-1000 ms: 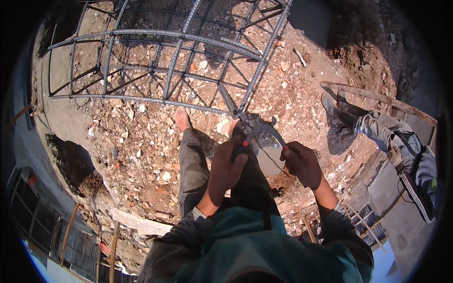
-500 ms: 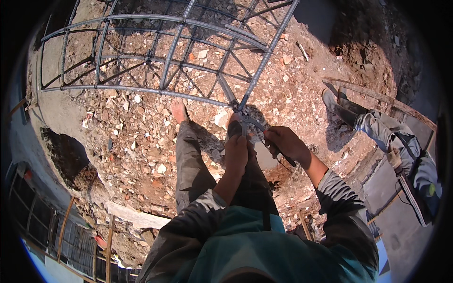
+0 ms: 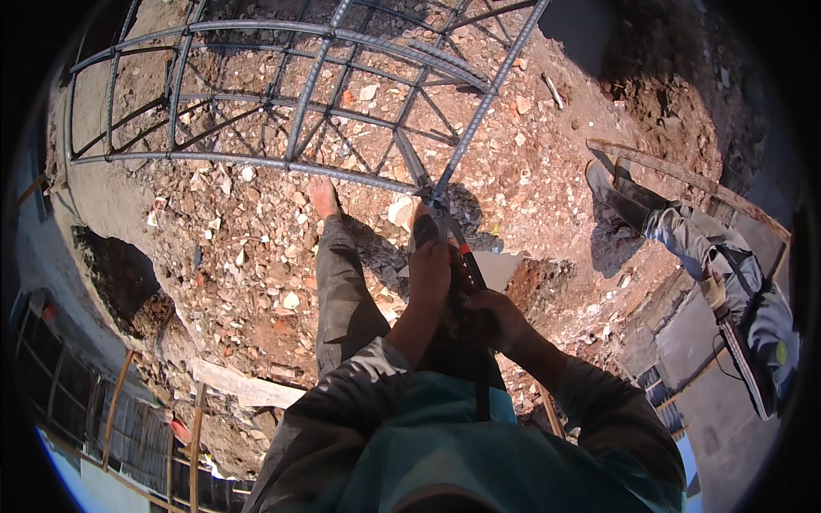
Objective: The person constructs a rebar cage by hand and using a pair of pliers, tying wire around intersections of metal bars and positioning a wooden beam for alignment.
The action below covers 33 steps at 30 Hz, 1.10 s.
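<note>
At the near corner of a steel rebar cage (image 3: 231, 158) is a long-handled pair of pincers (image 3: 464, 250), with a red mark on one dark handle. Its head meets the joint where the bars come together; any tie wire there is too small to make out. My left hand (image 3: 429, 275) is closed round the left handle. Lower down, my right hand (image 3: 496, 316) is wrapped round the right handle, its fingers partly in shadow. The handles lie close together. My bare foot (image 3: 323, 198) stands on the rubble beside the cage's near bar.
Broken brick and stone rubble (image 3: 256, 282) covers the ground. Another person's legs (image 3: 684, 231) are at the right, beside a wooden plank (image 3: 701, 184). A dark pit (image 3: 115, 269) opens at the left. A pale board (image 3: 248, 389) lies at the lower left.
The pincers' spread handles have come together. My right hand has moved down and left, toward my left hand, which stays nearly in place.
</note>
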{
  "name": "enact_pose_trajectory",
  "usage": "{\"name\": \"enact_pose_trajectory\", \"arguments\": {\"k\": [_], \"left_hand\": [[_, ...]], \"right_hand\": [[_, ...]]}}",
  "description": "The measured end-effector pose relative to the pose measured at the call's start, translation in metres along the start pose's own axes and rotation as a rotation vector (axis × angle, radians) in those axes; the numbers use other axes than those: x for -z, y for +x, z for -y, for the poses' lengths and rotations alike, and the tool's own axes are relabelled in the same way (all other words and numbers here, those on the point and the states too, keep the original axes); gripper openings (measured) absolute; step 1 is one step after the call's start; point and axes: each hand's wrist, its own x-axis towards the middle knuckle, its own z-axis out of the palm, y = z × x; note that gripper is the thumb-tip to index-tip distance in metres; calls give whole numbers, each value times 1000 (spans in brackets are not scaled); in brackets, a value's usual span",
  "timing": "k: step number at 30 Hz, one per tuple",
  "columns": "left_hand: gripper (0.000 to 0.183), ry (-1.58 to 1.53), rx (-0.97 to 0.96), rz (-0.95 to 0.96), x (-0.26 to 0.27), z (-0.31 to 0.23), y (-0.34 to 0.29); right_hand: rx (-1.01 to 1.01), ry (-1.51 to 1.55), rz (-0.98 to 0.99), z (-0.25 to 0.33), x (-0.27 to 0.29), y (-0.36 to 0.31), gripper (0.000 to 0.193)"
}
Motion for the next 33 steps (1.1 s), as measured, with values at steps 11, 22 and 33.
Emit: {"name": "enact_pose_trajectory", "arguments": {"k": [11,22,33], "left_hand": [[37,-282,25,104,-14,18,7],[33,-863,72,156,-83,-10,60],[17,-978,209,-84,-104,-35,59]], "right_hand": [[-261,-1544,-463,127,-70,-29,31],[-215,-2372,-336,164,-122,-30,39],[-22,-2765,-308,160,-130,-30,53]]}}
